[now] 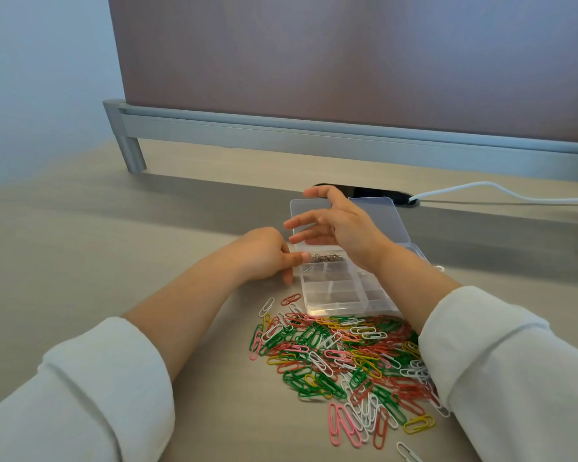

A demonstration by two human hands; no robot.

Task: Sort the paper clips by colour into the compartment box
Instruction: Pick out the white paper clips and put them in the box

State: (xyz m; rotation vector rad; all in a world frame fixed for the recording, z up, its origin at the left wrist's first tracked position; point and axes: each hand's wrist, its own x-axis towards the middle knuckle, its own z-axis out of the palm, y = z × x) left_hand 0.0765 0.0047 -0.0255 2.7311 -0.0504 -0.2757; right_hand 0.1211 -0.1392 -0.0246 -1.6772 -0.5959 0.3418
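Note:
A clear plastic compartment box (334, 295) lies open on the desk, its lid (374, 211) folded back behind it. One far compartment holds a bunch of dark metal clips (327, 258). A heap of green, red, pink, yellow and white paper clips (344, 358) spreads in front of the box. My left hand (264, 255) grips the box's left edge, thumb over the rim. My right hand (337, 225) hovers above the box's far part with fingers spread and holds nothing that I can see.
A desk partition with a grey metal rail (314, 131) stands behind the box. A white cable (501, 191) runs from a dark cable hole (364, 191) toward the right. White sleeves cover both forearms.

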